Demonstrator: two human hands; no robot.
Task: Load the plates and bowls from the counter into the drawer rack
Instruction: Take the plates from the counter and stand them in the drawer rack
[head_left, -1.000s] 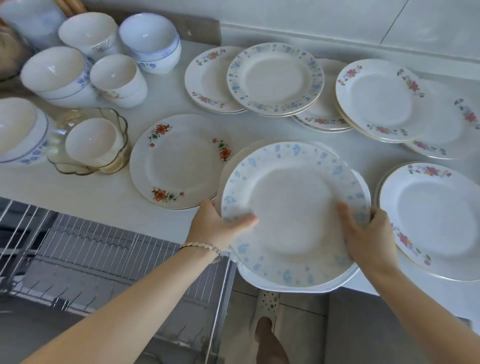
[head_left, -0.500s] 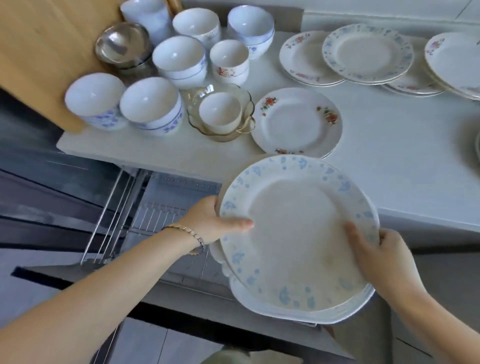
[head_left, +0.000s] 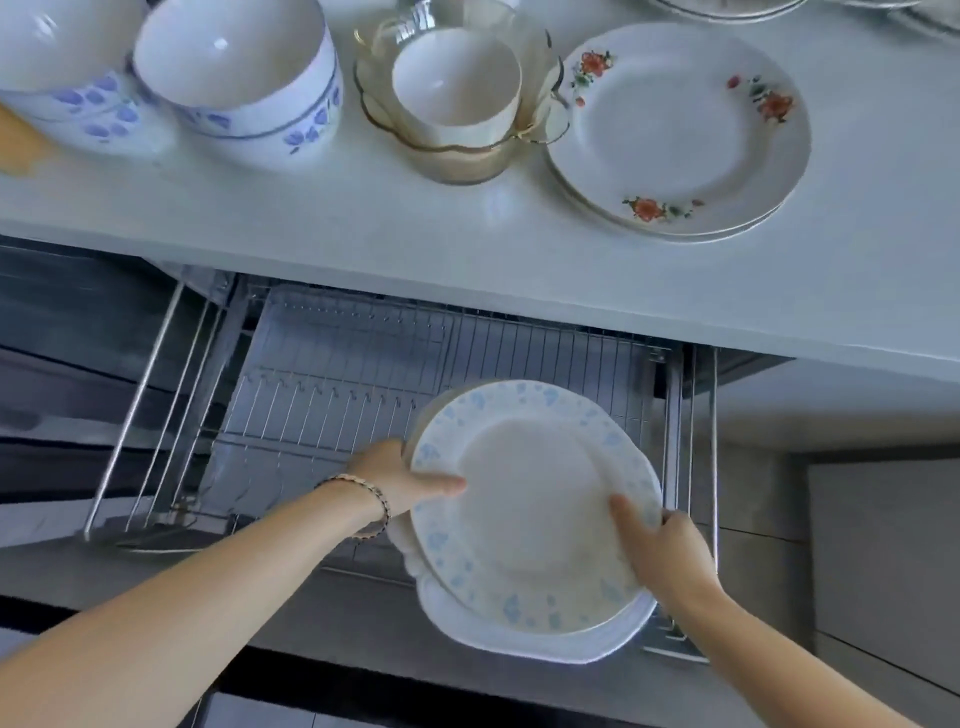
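1. The left hand (head_left: 402, 475) and right hand (head_left: 667, 551) each grip opposite rims of a stack of plates (head_left: 530, 512), held above the right part of the open rack (head_left: 337, 384).
2. The rack looks empty; nothing is loaded yet.
3. Left on the counter (head_left: 363, 228): flowered plates (head_left: 675, 124), two bowls (head_left: 234, 67), a cup (head_left: 457, 83) in a glass dish (head_left: 467, 161).

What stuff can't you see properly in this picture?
Head view only:
- Plate stack: the blue-spotted top plate covers the ones under it, so their count is unclear.
- Fingers of the left hand and right hand: mostly hidden behind the stack.
- Rack: its right front part is hidden by the stack.
- Left bowl: cut off by the left edge.
- Top-right plates: cut off by the top edge.
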